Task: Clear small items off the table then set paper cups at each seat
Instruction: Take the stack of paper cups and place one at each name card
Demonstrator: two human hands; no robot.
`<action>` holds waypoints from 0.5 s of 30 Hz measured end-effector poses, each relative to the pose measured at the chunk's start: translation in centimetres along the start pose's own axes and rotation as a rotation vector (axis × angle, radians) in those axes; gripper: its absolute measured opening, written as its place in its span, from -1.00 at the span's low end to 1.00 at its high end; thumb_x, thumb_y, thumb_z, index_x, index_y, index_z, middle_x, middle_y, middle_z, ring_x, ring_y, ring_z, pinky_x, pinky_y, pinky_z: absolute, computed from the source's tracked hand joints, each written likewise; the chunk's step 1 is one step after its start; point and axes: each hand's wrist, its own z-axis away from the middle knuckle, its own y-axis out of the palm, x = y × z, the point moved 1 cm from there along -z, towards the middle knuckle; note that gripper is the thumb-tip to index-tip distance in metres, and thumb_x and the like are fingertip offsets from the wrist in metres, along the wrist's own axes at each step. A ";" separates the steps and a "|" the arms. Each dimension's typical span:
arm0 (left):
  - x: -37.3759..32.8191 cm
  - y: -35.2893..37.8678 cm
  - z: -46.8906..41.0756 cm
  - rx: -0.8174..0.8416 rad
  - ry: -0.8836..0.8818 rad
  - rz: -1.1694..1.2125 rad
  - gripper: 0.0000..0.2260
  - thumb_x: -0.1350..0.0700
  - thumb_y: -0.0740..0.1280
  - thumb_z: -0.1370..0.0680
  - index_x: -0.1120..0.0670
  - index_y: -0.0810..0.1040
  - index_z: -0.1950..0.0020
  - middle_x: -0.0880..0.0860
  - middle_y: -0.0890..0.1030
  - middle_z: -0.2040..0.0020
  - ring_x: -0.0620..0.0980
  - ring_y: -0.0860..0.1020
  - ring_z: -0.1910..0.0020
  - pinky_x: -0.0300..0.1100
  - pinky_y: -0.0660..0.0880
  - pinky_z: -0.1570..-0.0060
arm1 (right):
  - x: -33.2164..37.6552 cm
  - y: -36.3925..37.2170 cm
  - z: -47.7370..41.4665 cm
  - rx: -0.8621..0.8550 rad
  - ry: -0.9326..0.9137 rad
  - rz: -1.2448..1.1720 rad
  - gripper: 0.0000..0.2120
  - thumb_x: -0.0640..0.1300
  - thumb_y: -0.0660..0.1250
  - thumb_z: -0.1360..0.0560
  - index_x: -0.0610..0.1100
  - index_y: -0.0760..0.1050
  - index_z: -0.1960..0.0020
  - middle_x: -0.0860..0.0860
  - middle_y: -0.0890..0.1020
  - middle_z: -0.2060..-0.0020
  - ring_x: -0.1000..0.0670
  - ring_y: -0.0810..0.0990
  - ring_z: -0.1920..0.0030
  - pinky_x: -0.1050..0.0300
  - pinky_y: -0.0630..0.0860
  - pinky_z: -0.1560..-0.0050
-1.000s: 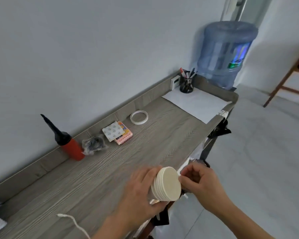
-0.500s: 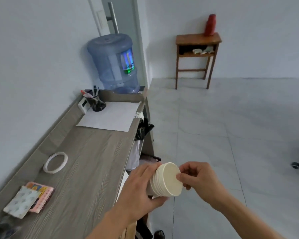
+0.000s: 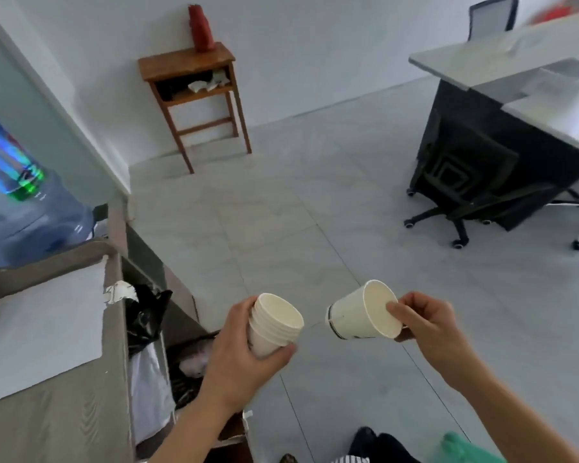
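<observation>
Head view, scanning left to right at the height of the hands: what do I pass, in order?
White paper sheet → black bag → stack of paper cups, gripped by the left hand → single paper cup → right hand, pinching that cup's rim.

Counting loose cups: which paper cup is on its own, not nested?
The single paper cup pinched at its rim by the right hand; the rest sit nested in the stack the left hand grips.

Water jug point(image 3: 30, 212) half off left edge; red blur point(image 3: 559, 13) top right
</observation>
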 end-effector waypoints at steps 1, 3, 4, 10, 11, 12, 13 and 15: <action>-0.5 1.2 -1.3 0.028 -0.002 0.028 -0.37 -0.21 0.51 -0.22 -0.13 0.37 -0.22 -0.18 0.55 -0.04 -0.16 0.55 0.00 -0.22 0.52 0.05 | -0.6 -1.7 -0.4 -0.057 0.000 0.024 -0.78 -0.31 0.32 -0.53 -0.43 0.46 0.23 -0.20 0.53 0.35 -0.11 0.51 0.32 0.17 0.51 0.36; -1.8 3.7 -3.9 0.077 -0.008 0.068 -0.39 -0.22 0.49 -0.21 -0.16 0.37 -0.18 -0.21 0.57 0.01 -0.18 0.57 0.05 -0.29 0.53 0.14 | -1.7 -4.9 -1.1 -0.149 0.009 0.079 -0.78 -0.29 0.33 -0.53 -0.40 0.47 0.23 -0.21 0.54 0.34 -0.10 0.51 0.30 0.12 0.51 0.30; -2.4 5.1 -5.1 0.103 -0.011 0.090 -0.40 -0.22 0.48 -0.20 -0.15 0.37 -0.17 -0.23 0.57 0.01 -0.19 0.58 0.08 -0.34 0.52 0.18 | -2.2 -6.4 -1.5 -0.185 0.021 0.105 -0.79 -0.28 0.34 -0.53 -0.38 0.49 0.23 -0.20 0.54 0.35 -0.09 0.52 0.31 0.11 0.51 0.28; -7.4 14.4 -12.2 0.249 0.016 0.141 -0.43 -0.21 0.49 -0.21 -0.13 0.41 -0.14 -0.24 0.60 0.03 -0.17 0.60 0.12 -0.30 0.55 0.19 | -5.5 -15.1 -5.2 -0.308 0.117 0.186 -0.77 -0.24 0.33 -0.52 -0.31 0.50 0.28 -0.10 0.52 0.45 -0.07 0.49 0.37 -0.05 0.43 0.26; -8.5 15.8 -13.2 0.274 0.029 0.137 -0.43 -0.22 0.49 -0.21 -0.14 0.41 -0.14 -0.23 0.61 0.03 -0.16 0.61 0.11 -0.27 0.56 0.19 | -5.7 -16.4 -5.9 -0.325 0.128 0.184 -0.77 -0.23 0.33 -0.52 -0.30 0.50 0.29 -0.08 0.51 0.47 -0.06 0.48 0.37 -0.05 0.42 0.27; -9.6 17.1 -14.3 0.296 0.047 0.134 -0.44 -0.22 0.50 -0.20 -0.16 0.41 -0.13 -0.23 0.61 0.03 -0.15 0.61 0.11 -0.27 0.57 0.18 | -5.8 -17.8 -6.6 -0.343 0.136 0.182 -0.76 -0.23 0.33 -0.51 -0.30 0.50 0.30 -0.07 0.51 0.48 -0.05 0.48 0.38 -0.04 0.43 0.27; -10.7 18.4 -15.3 0.319 0.066 0.130 -0.44 -0.22 0.50 -0.20 -0.17 0.41 -0.13 -0.23 0.60 0.02 -0.14 0.61 0.09 -0.28 0.56 0.18 | -5.7 -19.1 -7.3 -0.357 0.137 0.178 -0.76 -0.23 0.34 -0.51 -0.30 0.50 0.30 -0.06 0.51 0.48 -0.03 0.48 0.39 -0.04 0.43 0.27; -12.8 20.7 -17.3 0.371 0.097 0.123 -0.43 -0.21 0.51 -0.20 -0.19 0.41 -0.14 -0.23 0.60 0.01 -0.14 0.60 0.08 -0.31 0.55 0.18 | -5.3 -21.5 -8.8 -0.378 0.140 0.169 -0.76 -0.23 0.33 -0.51 -0.29 0.49 0.31 -0.04 0.50 0.49 -0.01 0.48 0.40 -0.02 0.43 0.27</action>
